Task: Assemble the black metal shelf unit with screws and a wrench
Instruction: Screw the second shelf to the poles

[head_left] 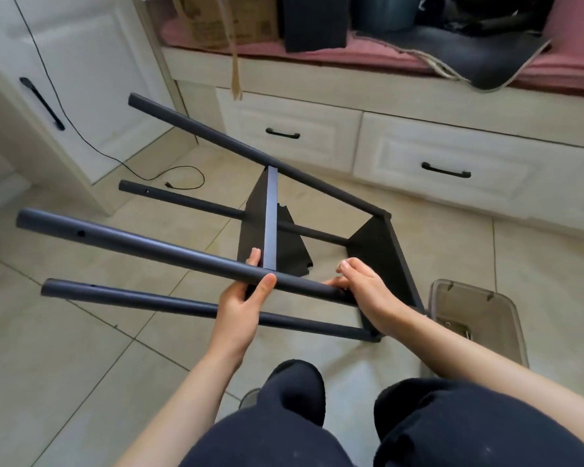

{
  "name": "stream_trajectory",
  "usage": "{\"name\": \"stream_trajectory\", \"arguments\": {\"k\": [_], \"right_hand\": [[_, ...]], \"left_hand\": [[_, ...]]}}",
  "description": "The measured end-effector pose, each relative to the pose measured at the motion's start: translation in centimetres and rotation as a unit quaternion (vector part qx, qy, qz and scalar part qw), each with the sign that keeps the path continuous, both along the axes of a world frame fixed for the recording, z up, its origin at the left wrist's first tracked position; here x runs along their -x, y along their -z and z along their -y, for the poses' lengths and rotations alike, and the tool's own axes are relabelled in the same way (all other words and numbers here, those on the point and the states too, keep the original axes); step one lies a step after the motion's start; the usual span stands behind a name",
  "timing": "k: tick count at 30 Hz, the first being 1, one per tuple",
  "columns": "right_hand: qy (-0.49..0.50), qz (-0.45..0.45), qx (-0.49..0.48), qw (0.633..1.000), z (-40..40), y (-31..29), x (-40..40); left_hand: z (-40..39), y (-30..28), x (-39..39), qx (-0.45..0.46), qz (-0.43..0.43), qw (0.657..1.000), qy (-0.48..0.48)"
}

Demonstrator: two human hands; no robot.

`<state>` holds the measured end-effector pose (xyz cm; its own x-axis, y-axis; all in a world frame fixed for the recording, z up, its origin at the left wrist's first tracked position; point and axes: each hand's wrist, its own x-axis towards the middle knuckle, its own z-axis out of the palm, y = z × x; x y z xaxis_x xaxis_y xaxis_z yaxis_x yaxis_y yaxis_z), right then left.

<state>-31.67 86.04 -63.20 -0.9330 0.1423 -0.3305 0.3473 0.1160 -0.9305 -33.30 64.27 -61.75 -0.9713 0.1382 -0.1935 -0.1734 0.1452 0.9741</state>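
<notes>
Black shelf frame (317, 210) on tile, left hand (246, 298) and right hand (361, 288) gripping its pole, clear bin (506, 318) beside.

Black metal shelf unit (267, 214) with dark poles; beige floor tiles (64, 348); white drawers (445, 163) with black handles; pink cushion (570, 72); a clear, possibly grey-tinted, plastic box (506, 315).

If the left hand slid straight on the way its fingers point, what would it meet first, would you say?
Probably the loose shelf panel: the left hand grips the near pole, its fingertips beside the panel's near end. Whether they already touch is unclear.
</notes>
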Motion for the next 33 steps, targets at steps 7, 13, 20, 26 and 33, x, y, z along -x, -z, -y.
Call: {"name": "stream_trajectory", "arguments": {"k": [7, 13, 20, 26, 33], "right_hand": [[0.005, 0.039, -0.003, 0.999, 0.1, 1.4, 1.1], [0.004, 0.05, -0.025, 0.998, -0.1, 2.3, 1.3], [-0.012, 0.055, -0.046, 0.997, -0.3, 2.1, 1.3], [-0.038, 0.072, -0.045, 0.996, -0.1, 2.5, 1.5], [-0.037, 0.046, -0.067, 0.996, 0.3, 3.8, 1.2]], "left_hand": [[1.2, 2.7, 0.8, -0.05, 0.038, 0.998, 0.004], [1.2, 5.5, 1.1, -0.075, 0.054, 0.996, 0.009], [0.7, 8.1, 1.5, -0.101, 0.071, 0.992, 0.008], [1.1, 10.0, 1.6, -0.099, 0.091, 0.991, -0.004], [1.1, 10.6, 1.6, -0.09, 0.086, 0.992, -0.018]]}}
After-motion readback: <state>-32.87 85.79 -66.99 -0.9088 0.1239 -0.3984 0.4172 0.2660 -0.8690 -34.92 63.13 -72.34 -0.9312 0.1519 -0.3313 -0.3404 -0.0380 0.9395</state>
